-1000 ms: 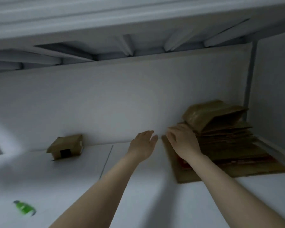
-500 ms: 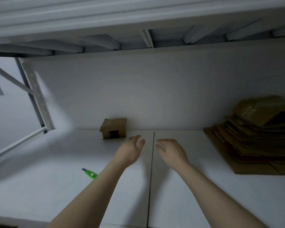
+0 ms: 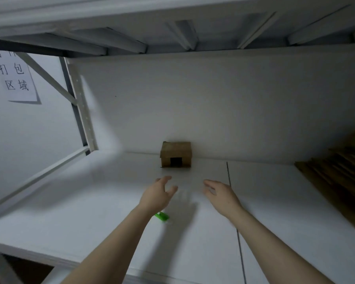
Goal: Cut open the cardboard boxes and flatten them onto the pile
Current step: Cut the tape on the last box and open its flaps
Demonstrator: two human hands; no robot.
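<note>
- The small cardboard box (image 3: 176, 154) is sitting at the back of the white shelf board (image 3: 90, 212), touching the back wall, at 12 o'clock from my hands.
- It is showing a brown, closed top and a front face with a dark rectangular patch low in the middle; I cannot tell what the patch is.
- My left hand (image 3: 159, 194) is hovering near the box at its 7 o'clock, fingers loosely spread and grasping nothing.
- My right hand (image 3: 220, 194) is hovering at the box's 5 o'clock, fingers released and grasping nothing.
- The green cutter (image 3: 162, 216) is lying on the board at 6 o'clock from my left hand, partly hidden by my wrist.
- The pile of flattened cardboard (image 3: 340, 181) is lying at 3 o'clock, well apart from the box.
- A paper sign (image 3: 16, 78) is hanging at 10 o'clock.
</note>
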